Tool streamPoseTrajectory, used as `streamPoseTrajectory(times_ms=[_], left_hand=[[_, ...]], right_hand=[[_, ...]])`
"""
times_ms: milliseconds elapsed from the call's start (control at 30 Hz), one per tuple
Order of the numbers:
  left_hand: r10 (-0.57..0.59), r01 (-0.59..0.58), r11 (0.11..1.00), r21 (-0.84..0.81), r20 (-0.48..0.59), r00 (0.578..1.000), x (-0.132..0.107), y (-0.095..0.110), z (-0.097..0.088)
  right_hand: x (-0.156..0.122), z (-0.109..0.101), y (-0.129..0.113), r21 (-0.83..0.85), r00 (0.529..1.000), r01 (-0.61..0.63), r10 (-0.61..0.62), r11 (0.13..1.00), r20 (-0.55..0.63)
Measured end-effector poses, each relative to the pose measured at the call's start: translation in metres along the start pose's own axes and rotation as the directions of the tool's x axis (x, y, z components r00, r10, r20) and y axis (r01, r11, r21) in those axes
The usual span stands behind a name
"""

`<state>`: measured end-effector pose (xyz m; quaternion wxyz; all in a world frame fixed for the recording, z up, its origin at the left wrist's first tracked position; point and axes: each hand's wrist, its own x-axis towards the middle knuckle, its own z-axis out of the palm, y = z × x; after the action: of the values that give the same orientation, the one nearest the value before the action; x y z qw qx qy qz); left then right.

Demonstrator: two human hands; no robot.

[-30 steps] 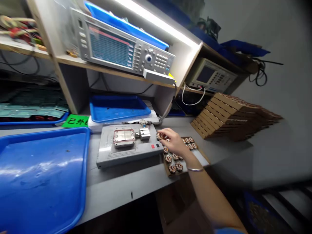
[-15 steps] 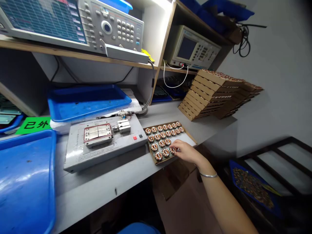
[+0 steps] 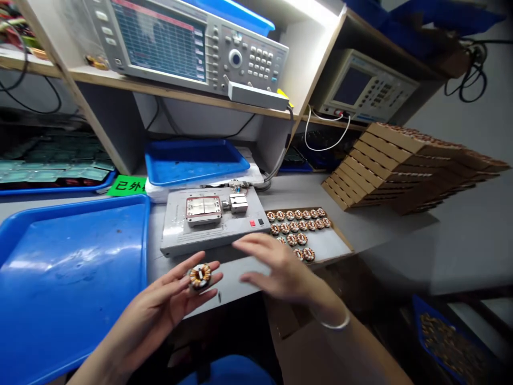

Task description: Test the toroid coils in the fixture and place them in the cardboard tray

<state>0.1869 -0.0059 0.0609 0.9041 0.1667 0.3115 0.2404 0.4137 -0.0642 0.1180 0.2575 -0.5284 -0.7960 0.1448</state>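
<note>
A copper-wound toroidal coil [image 3: 200, 276] with a pale piece across its centre rests in the fingers of my left hand [image 3: 164, 302], in front of the grey test fixture [image 3: 216, 236]. My right hand [image 3: 276, 267] hangs to the right of it, fingers stretched and parted with nothing between them, somewhat blurred. Behind that hand a cardboard tray [image 3: 339, 243] carries rows of similar coils, some of them hidden by the hand. On the fixture sit a metal plate [image 3: 203, 207], a small cylinder block [image 3: 239, 203] and a red button [image 3: 252, 223].
A large blue tray [image 3: 72, 278] lies at the left, and another blue tray [image 3: 196, 166] sits behind the fixture. Stacked cardboard trays [image 3: 364, 166] of coils stand at the right. Two instruments, one with a lit screen [image 3: 160, 45], occupy the shelves. A green sign [image 3: 127, 185] lies at back left.
My right hand has left the coil tray and moved left. My left hand has come into view holding a coil. The view has swung left.
</note>
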Motion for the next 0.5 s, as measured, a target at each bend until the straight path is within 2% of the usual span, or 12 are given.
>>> streamPoseTrajectory(times_ms=[100,167,233,300,367,500], left_hand=[[0.019,-0.019,1.0,0.005,-0.004,1.0,-0.005,-0.003,-0.001],[0.058,-0.059,0.998,-0.034,-0.02,0.998,-0.01,-0.002,-0.009],[0.077,-0.077,0.992,-0.102,-0.009,0.997,-0.015,-0.002,-0.021],[0.071,-0.068,0.987,-0.145,0.016,0.997,-0.018,-0.002,-0.033],[0.056,-0.051,0.986,-0.159,0.022,0.998,-0.02,-0.003,-0.042],[0.032,-0.023,0.981,-0.191,0.044,0.999,-0.02,-0.004,-0.051]], right_hand=[[0.036,0.037,-0.024,0.068,0.972,0.178,-0.186,0.982,0.14],[0.054,0.051,-0.021,0.073,0.955,0.236,-0.245,0.969,0.168],[0.073,0.056,-0.006,0.07,0.97,0.214,-0.22,0.974,0.103],[0.093,0.054,0.017,0.052,0.992,0.128,-0.128,0.99,-0.017],[0.113,0.052,0.04,0.014,0.994,0.041,-0.04,0.999,-0.106],[0.143,0.053,0.068,-0.063,0.996,-0.014,0.008,0.998,-0.086]])
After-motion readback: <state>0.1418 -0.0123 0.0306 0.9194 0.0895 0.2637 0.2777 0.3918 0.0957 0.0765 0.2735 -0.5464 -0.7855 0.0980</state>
